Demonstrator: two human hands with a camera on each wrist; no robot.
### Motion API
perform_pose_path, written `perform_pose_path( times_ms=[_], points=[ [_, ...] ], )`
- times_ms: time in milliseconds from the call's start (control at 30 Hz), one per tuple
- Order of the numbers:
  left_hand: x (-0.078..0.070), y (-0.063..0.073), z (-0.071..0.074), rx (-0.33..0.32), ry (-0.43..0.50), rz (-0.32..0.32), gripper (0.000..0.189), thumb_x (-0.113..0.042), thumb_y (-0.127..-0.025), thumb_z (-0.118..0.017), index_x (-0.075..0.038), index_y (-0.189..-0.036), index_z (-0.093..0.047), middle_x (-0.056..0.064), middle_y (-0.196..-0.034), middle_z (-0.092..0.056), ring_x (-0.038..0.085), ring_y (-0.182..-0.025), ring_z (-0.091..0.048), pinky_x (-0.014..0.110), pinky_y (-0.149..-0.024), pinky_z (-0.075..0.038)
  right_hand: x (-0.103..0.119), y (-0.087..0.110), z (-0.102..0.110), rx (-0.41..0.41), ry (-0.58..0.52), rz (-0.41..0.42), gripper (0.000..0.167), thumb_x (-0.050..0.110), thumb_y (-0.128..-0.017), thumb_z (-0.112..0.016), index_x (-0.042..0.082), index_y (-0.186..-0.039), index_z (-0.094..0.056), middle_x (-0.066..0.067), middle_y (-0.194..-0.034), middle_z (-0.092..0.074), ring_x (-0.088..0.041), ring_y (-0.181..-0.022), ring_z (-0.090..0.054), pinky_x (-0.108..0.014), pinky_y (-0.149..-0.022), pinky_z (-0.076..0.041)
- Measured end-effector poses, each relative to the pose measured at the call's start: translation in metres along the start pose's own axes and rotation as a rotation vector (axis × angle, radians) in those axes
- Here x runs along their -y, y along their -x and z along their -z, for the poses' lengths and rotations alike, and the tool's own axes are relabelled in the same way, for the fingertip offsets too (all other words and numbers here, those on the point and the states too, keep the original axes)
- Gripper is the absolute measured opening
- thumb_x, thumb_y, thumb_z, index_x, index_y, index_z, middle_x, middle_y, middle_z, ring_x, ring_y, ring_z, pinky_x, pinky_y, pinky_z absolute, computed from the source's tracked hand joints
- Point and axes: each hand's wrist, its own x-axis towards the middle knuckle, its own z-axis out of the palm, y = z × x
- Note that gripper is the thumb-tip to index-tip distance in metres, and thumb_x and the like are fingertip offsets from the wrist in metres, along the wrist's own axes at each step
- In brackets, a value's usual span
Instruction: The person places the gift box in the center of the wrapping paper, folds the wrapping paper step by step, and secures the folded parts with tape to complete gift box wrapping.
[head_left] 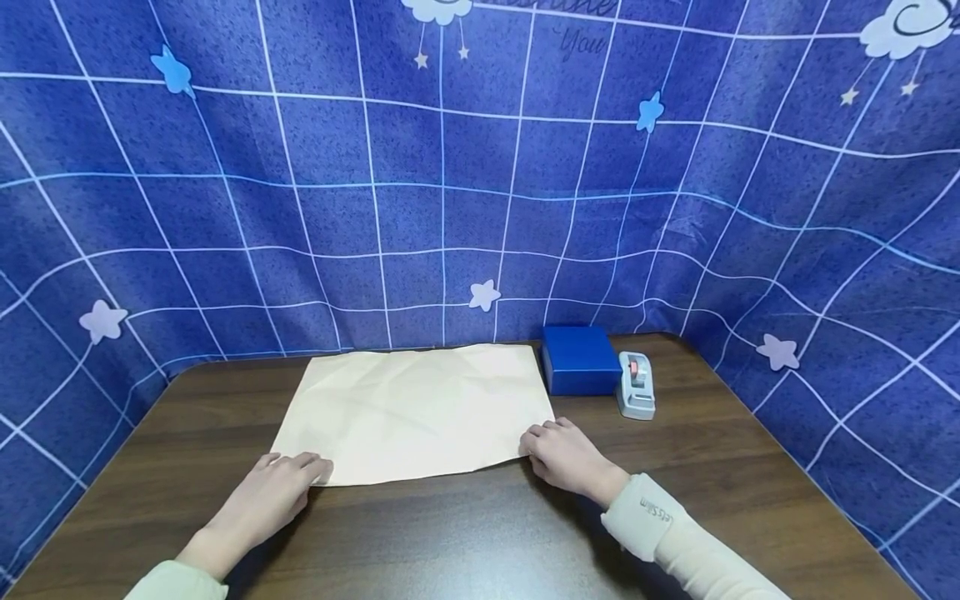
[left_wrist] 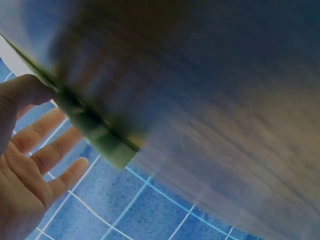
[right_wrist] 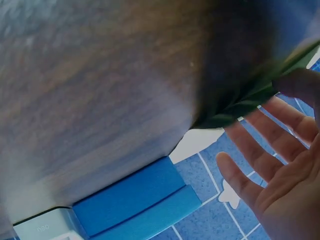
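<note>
A large cream sheet of paper (head_left: 420, 412), slightly creased, lies across the far middle of the wooden table. At its near left corner, my left hand (head_left: 281, 492) pinches the edge; the left wrist view shows the thumb on one side and the spread fingers (left_wrist: 60, 145) on the other. My right hand (head_left: 566, 457) pinches the near right corner in the same way, its fingers (right_wrist: 250, 150) spread in the right wrist view. Seen from the wrists, the paper's edge (left_wrist: 102, 137) looks green. Fingertips behind the paper are partly hidden.
Just right of the paper stands a blue box (head_left: 579, 362). Against the box's right side is a small pale-blue tape dispenser (head_left: 637, 387). A blue curtain (head_left: 450, 208) with a white grid and stars hangs behind and beside the brown wooden table (head_left: 420, 542).
</note>
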Motion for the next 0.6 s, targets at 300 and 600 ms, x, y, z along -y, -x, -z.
perform_pose_path(
  times_ms=[300, 600],
  points=[
    [-0.0028, 0.0001, -0.0006, 0.012, 0.016, 0.048, 0.040, 0.006, -0.058, -0.070, -0.022, -0.081, -0.053, -0.010, -0.083, -0.062, 0.015, -0.068, -0.060, 0.050, -0.078, -0.044, -0.0005, -0.0035, -0.0017, -0.143, 0.079, -0.024, 0.013, 0.013, -0.073, -0.067, 0.017, -0.068, -0.057, 0.006, -0.064, -0.059, -0.014, -0.060, -0.058, -0.027, -0.054, -0.038],
    [0.0007, -0.0053, 0.0061, -0.081, -0.023, 0.062, 0.029, 0.001, -0.062, -0.071, -0.018, -0.081, -0.060, -0.006, -0.074, -0.067, 0.017, -0.072, -0.065, 0.048, -0.080, -0.046, -0.0061, -0.0070, 0.0059, -0.272, 0.039, -0.074, 0.016, 0.009, -0.074, -0.066, 0.015, -0.067, -0.053, 0.006, -0.061, -0.057, -0.014, -0.058, -0.058, -0.026, -0.052, -0.038]
  ],
)
